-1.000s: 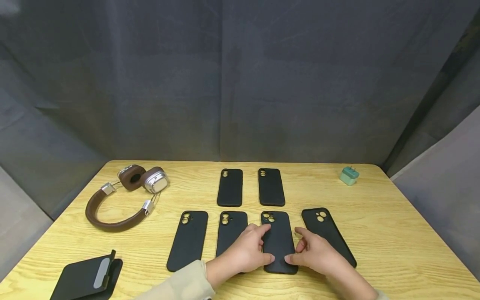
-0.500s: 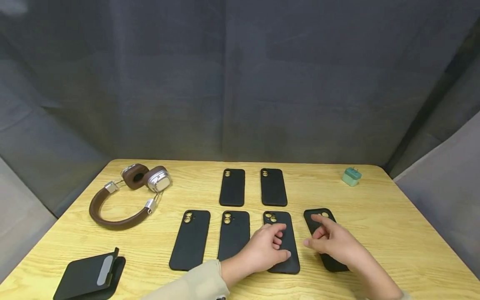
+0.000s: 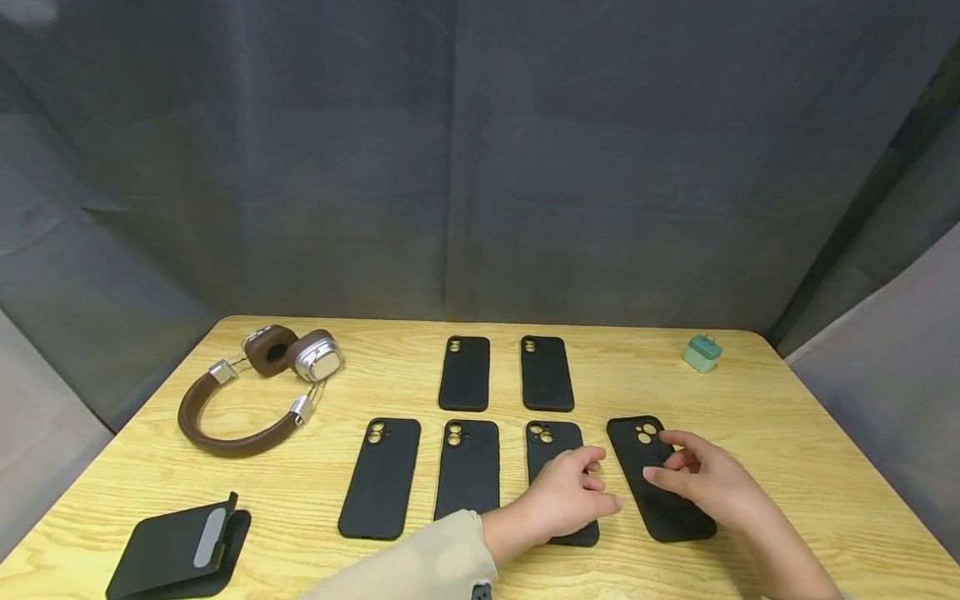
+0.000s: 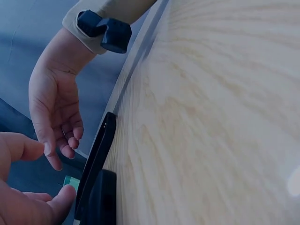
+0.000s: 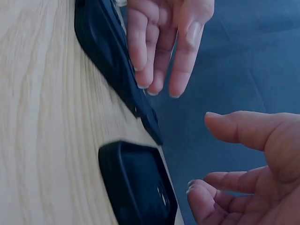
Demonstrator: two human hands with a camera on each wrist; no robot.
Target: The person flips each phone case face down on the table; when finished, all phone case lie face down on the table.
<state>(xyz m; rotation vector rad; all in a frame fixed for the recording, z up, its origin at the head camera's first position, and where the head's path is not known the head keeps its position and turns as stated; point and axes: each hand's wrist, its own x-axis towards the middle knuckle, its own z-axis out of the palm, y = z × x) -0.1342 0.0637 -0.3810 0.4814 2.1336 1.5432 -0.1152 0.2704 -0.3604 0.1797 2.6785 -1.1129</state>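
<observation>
My left hand (image 3: 564,492) hovers over a black phone case (image 3: 552,454), third in the front row, hiding part of it. Its thumb and fingers are spread with nothing between them. At the right end of that row, my right hand (image 3: 712,483) hangs above a slanted phone case (image 3: 658,504), hollow side up. In the right wrist view the fingers (image 5: 234,180) stand off from this hollow case (image 5: 136,183), and the hand holds nothing. Two more front-row cases, a middle one (image 3: 467,471) and a left one (image 3: 380,479), lie left of my left hand.
Two black phone cases, a left one (image 3: 464,373) and a right one (image 3: 547,373), lie in the back row. Brown headphones (image 3: 238,442) rest at the left, above a black folding stand (image 3: 168,546). A green plug adapter (image 3: 702,354) sits at the back right of the wooden table (image 3: 810,475).
Both hands have shifted right: the left across the third front-row case, the right from beside the slanted case to over it. The cases keep their places.
</observation>
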